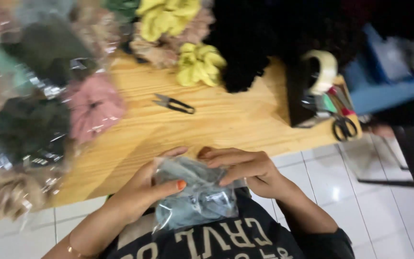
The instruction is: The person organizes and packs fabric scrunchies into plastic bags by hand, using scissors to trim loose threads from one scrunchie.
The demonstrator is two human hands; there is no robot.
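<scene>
A clear plastic bag (195, 201) with a grey-blue fabric scrunchie inside sits between both hands, just off the near edge of the wooden table (226, 120). My left hand (142, 189) grips the bag's left side, thumb pressed on its front. My right hand (245, 168) holds the bag's top edge with the fingers laid flat over it.
Bagged scrunchies (39, 105) in pink, green and beige pile up at the left. Loose yellow scrunchies (197, 62) and black fabric (264, 38) lie at the back. Small thread snips (174, 104) rest mid-table. A black box (312, 91) with a tape roll and scissors (343, 127) stands at the right. White tiled floor lies below.
</scene>
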